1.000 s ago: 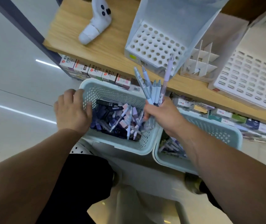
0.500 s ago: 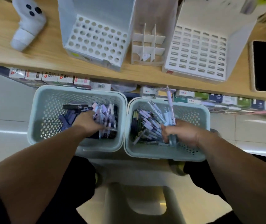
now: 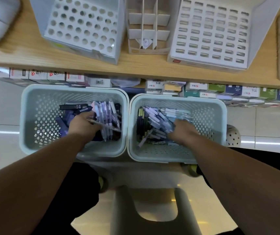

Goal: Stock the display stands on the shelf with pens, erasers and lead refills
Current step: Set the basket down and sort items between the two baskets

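On the pale wooden shelf [image 3: 25,53] three white display stands [image 3: 83,28] are seen empty, so stocking is judged barely begun: lilac plastic pens [image 3: 106,114] and black lead-refill cases [image 3: 73,106] are left in two mint perforated baskets [image 3: 74,88], one pen pinched by the left hand [image 3: 83,127], while the fingers of the right hand [image 3: 182,132] are buried among pens, their grip not to be told.

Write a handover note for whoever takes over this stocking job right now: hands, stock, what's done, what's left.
Left hand: in the left basket, on the lilac pens beside an HB lead refill case; grip hidden.
Right hand: in the right basket, on the mixed pens; fingers blurred.
Shelf: round-hole stand, divider stand and slotted stand show no stock.
Done: nothing placed.
Left: fill all three stands. I cannot make out any erasers.
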A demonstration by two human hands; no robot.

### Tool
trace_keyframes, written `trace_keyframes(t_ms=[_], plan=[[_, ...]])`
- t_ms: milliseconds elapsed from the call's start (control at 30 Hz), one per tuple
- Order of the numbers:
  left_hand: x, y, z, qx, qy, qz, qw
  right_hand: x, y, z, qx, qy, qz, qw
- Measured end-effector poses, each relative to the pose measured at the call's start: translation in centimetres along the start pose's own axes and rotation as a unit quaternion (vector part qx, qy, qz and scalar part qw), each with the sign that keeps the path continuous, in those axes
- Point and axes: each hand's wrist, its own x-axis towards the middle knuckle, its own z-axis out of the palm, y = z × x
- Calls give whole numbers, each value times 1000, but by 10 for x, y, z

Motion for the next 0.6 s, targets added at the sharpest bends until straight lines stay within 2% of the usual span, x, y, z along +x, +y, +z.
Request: trace_keyframes(t_ms=[33, 100, 167, 267, 333, 400, 467, 533, 600], plan=[[0, 1, 0, -22, 12, -15, 1000, -5, -4, -3, -6, 36, 0, 999], [1, 0, 2, -72, 22, -42, 996, -22, -20, -12, 59, 145, -45, 987], [1, 1, 3, -101, 24, -59, 993, -45, -47, -23, 172, 236, -148, 945], [2, 0, 9, -117, 21, -57, 991, -89, -108, -34, 261, 247, -294, 886], [5, -1, 11, -119, 10, -47, 992, -101, -149, -27, 287, 182, -328, 882], [10, -5, 9, -141, -10, -52, 989, -98, -185, -14, 310, 70, -290, 903], [13, -8, 3, -167, -42, -67, 983, -82, -210, -1, 344, -1, -195, 918], [14, -10, -6, -133, -43, -40, 989, -68, -226, 7, 375, 7, -94, 922], [16, -11, -27, -2, -5, 58, 998, -55, -236, 13, 401, 18, -17, 916]])
